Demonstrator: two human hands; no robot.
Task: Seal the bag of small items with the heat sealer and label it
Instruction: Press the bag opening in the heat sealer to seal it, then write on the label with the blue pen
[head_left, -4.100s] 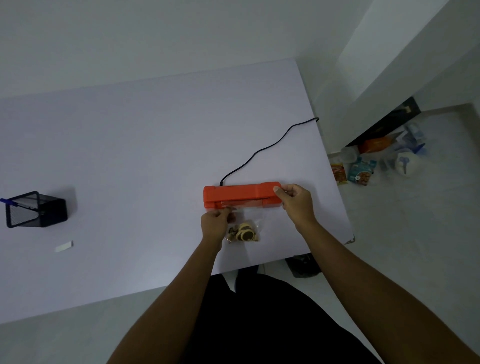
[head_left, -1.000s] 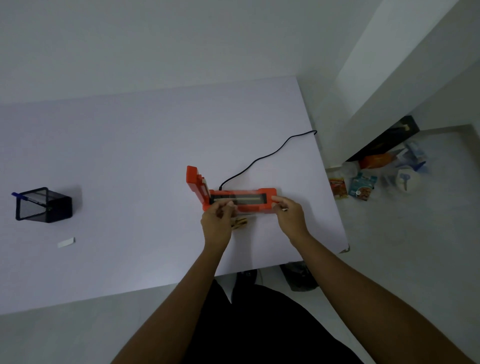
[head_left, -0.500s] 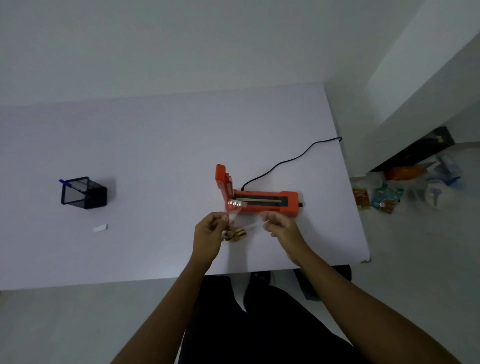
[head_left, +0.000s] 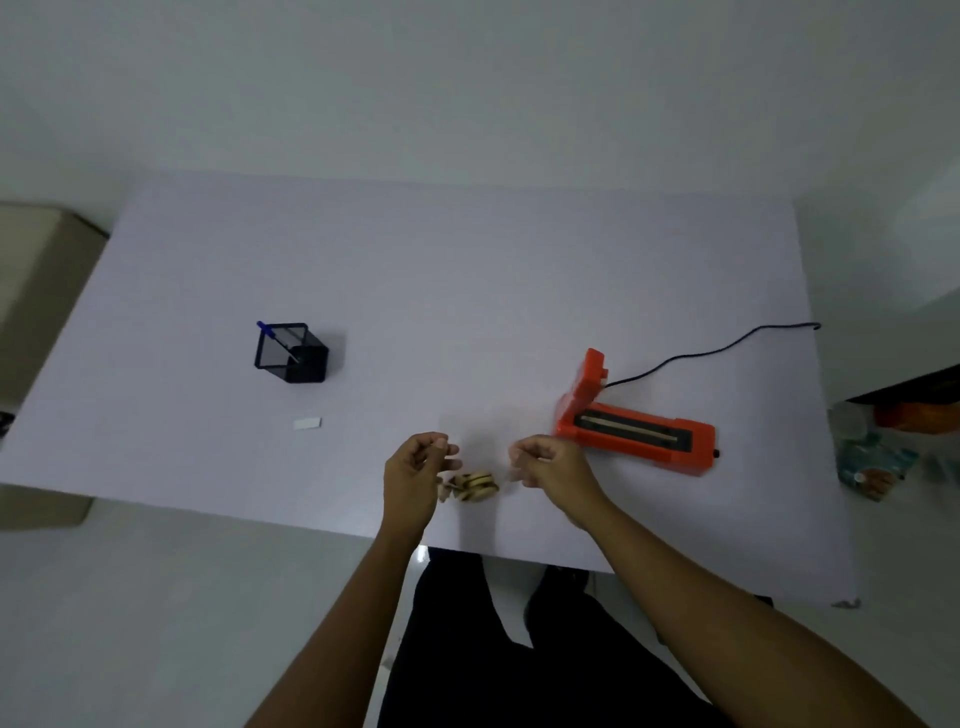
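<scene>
A clear bag of small tan items (head_left: 472, 486) hangs between my two hands just above the white table (head_left: 467, 291). My left hand (head_left: 418, 467) pinches its left upper corner and my right hand (head_left: 550, 462) pinches its right upper corner. The orange heat sealer (head_left: 631, 428) lies to the right of my right hand, with its lid standing open at its left end and nothing on the sealing strip. A small white label (head_left: 307, 423) lies flat on the table to the left.
A black mesh pen holder (head_left: 291, 353) with a blue pen stands behind the label. The sealer's black cord (head_left: 711, 353) runs to the table's right edge. Packets and clutter (head_left: 872, 462) lie on the floor at the right. A beige piece of furniture (head_left: 31, 291) stands on the left.
The sealer's lid was pressed down, then lifted open. Both hands drew the bag out of the sealer and carried it left toward the table's front. The camera view swung left.
</scene>
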